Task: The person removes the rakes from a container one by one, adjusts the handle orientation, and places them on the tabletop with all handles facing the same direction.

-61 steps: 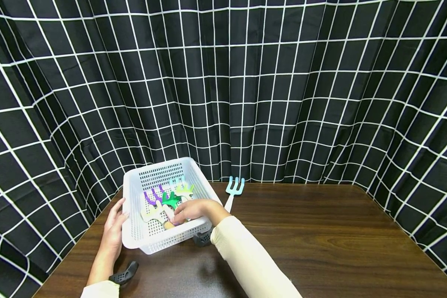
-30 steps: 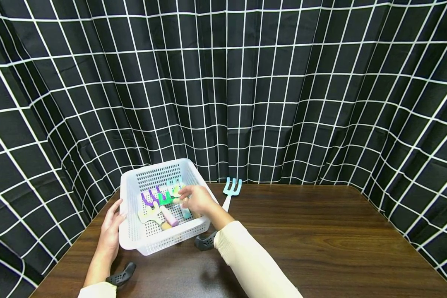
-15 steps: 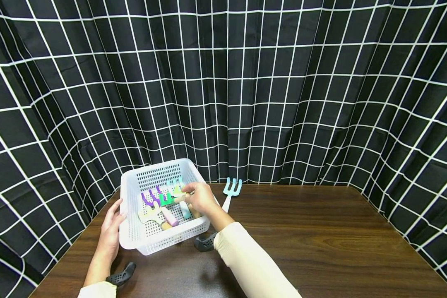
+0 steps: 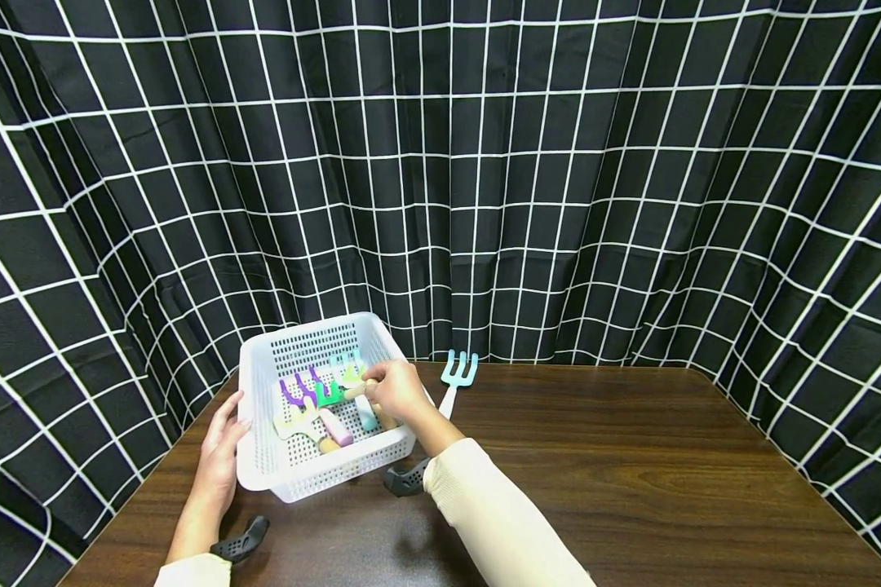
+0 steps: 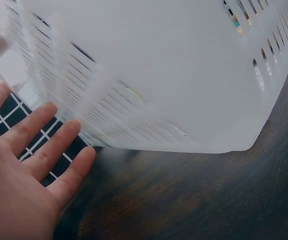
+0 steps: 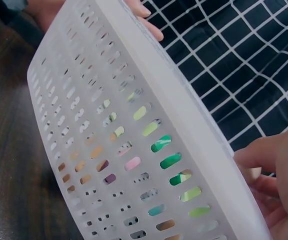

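Note:
A white perforated plastic basket [image 4: 260,465] holds several small garden tools. My left hand [image 4: 219,444] rests against its left side, fingers spread; the left wrist view shows the fingertips [image 5: 86,152] at the wall. Inside the basket, my right hand [image 4: 404,395] pinches the pale wooden handle of a green hand rake [image 4: 330,396]. Close around it lie a purple rake [image 4: 297,391], a cream tool [image 4: 289,424] with a wooden handle, a pink handle [image 4: 335,426] and a turquoise handle [image 4: 365,414]. In the right wrist view the basket rim hides part of my right hand [image 6: 284,175].
Behind the basket's right side, a light blue fork [image 4: 459,371] with a white handle lies on the brown wooden table [image 4: 631,456]. A black curtain with a white grid [image 4: 543,204] hangs along the table's back and sides.
My right hand has moved from the front of the basket back and right, and it now grips the green rake, whose head has turned. The left hand and basket stay nearly still.

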A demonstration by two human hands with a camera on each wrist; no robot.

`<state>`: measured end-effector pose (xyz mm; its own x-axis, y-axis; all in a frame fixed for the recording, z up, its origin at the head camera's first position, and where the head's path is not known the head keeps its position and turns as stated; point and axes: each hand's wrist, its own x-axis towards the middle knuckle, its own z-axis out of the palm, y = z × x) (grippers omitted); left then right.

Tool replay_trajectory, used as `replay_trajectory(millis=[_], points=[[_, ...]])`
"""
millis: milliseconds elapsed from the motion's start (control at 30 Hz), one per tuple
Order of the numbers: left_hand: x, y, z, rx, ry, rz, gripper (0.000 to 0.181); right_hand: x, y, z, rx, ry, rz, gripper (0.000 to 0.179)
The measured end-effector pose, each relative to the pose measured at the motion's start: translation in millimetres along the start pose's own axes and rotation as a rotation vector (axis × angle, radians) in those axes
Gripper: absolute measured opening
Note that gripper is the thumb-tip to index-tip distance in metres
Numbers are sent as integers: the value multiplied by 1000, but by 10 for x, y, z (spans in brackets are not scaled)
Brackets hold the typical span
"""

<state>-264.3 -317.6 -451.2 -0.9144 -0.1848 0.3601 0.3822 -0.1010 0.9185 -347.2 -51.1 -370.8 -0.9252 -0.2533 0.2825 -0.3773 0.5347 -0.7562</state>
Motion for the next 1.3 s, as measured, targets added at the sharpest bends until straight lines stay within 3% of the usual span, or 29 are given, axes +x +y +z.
replay_trajectory(millis=[233, 767, 900, 1067, 1300], points=[[7, -11, -6, -9, 1, 11, 45, -38, -22, -18, 45, 85, -46, 17], [31, -9, -17, -4, -1, 9, 46, -213, -19, -122, 361, 328, -206, 10], [35, -14, -1, -17, -8, 10, 47, -291, 15, -159, 357, 342, -242, 11], [27, -11, 6, -7, -8, 7, 47, -419, 34, -244, 431, 339, -273, 13], [15, -6, -9, -3, -10, 14, 46, -653, -113, -535, 504, 339, -281, 15]])
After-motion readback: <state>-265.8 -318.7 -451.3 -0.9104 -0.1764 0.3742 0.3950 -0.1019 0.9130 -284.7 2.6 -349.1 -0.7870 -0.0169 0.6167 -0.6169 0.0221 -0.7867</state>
